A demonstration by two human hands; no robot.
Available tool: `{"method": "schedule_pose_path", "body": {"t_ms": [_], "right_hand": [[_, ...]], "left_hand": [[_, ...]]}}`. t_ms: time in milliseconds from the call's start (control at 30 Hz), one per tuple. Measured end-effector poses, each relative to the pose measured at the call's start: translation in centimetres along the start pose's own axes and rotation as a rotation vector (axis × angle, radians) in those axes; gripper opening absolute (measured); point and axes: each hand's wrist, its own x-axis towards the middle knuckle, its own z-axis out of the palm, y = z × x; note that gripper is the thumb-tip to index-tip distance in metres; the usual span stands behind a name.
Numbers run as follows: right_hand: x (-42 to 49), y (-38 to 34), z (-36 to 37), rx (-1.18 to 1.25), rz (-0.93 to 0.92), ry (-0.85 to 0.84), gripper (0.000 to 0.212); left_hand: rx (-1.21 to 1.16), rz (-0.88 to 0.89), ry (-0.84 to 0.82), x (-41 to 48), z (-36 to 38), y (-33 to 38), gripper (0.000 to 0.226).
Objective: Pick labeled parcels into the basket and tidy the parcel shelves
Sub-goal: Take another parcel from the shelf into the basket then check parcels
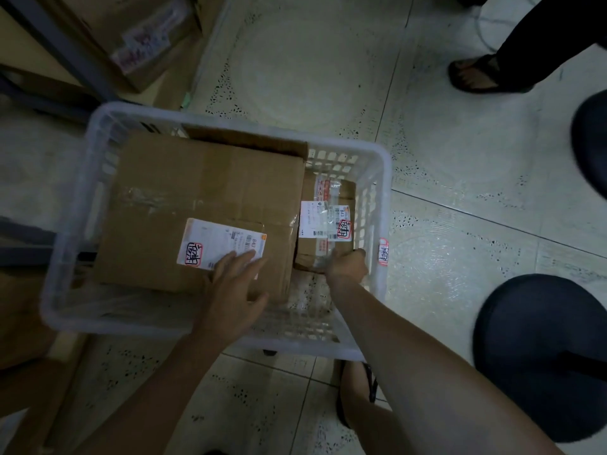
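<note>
Looking down into a white slatted plastic basket [98, 321] standing on the floor. Holding two brown cardboard parcels side by side: a large parcel [203, 192] filling the left and middle, and a small parcel [328, 192] sitting just beside it against the right wall. Showing some crumpled clear plastic along the near left inside wall.

Resting the left hand [236, 287] flat on the large parcel's near right corner, fingers straight and spread, fingertips covering the lower edge of its white label [216, 241], thumb lying by the box's near edge. Wrapping the right hand [346, 264] round the small parcel's near end, fingers curled over it in a grasp.

Reading "843" on the white label and again on the small parcel's label [315, 221]; each also carrying a red-framed stamp with handwritten characters, too small to make out. Bearing a similar red-framed sticker [382, 252] on the basket's right rim.

Lying underneath: pale speckled floor tiles [328, 77] with dark grout lines. Standing at upper left: a grey shelf post [65, 50] beside a taped cardboard box [141, 37]. Showing another person's sandalled foot [476, 73] at upper right, and dark rounded shapes at the right edge, too blurred to identify.
</note>
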Motion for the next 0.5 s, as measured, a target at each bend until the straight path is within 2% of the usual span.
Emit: {"method": "schedule_pose_path", "body": {"t_ms": [67, 133, 233, 333, 500], "right_hand": [[0.1, 0.0, -0.5, -0.146, -0.061, -0.019, 0.032], [0.4, -0.6, -1.0, -0.174, -0.014, -0.12, 0.03], [0.1, -1.9, -1.9, -0.161, -0.007, -0.264, 0.048], [-1.8, -2.6, -3.9, -0.322, -0.201, -0.292, 0.053], [-8.7, -4.3, -8.7, -0.362, -0.474, -0.289, 0.051]], "left_hand": [[-0.058, 0.021, 0.001, -0.8, -0.3, -0.1, 0.056], [-0.073, 0.043, -0.006, -1.9, -0.5, -0.4, 0.056], [-0.046, 0.091, -0.025, -3.4, -0.8, -0.6, 0.057], [-0.049, 0.084, -0.009, -5.1, -2.1, 0.3, 0.056], [-0.044, 0.025, 0.081, -9.0, -8.2, 3.3, 0.055]]}}
